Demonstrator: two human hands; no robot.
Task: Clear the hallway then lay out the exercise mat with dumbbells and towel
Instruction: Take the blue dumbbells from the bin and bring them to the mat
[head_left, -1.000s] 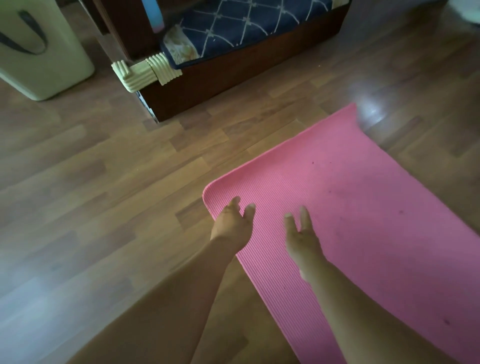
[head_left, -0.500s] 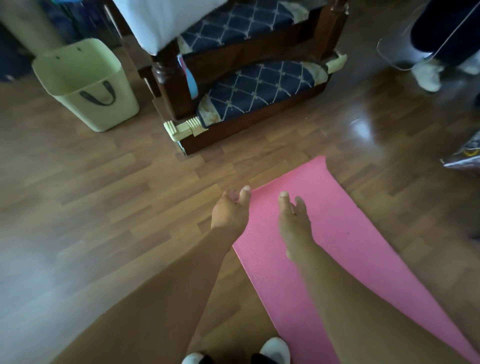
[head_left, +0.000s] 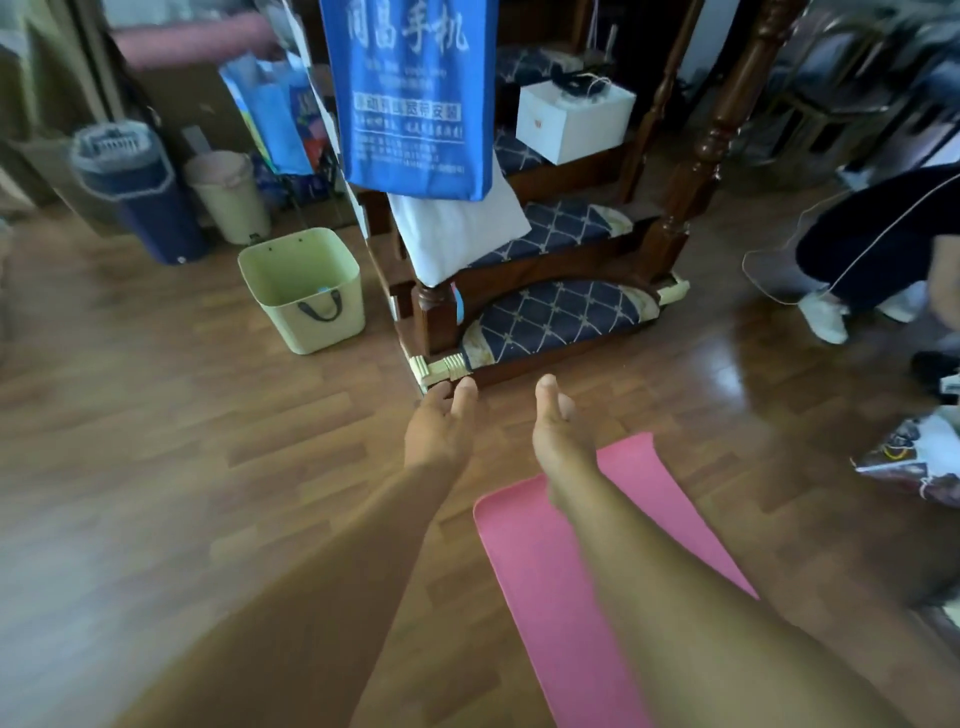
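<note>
1. The pink exercise mat (head_left: 535, 571) lies flat on the wooden floor (head_left: 208, 441), so laying it out looks done.
2. The left hand (head_left: 441, 426) and right hand (head_left: 558, 431) reach out past the mat's end. Each grip is slack, fingers apart, holding nothing.
3. No dumbbells show. A white cloth (head_left: 457, 234) draped by the stairs may be the towel. Both are yet to be placed.

Printed text on the hanging blue bag (head_left: 415, 93)
White characters stand on the bag, well beyond and above the fingertips (head_left: 466, 392). The large top row ends in 手机. The smaller rows beneath it are too blurred to read.
</note>
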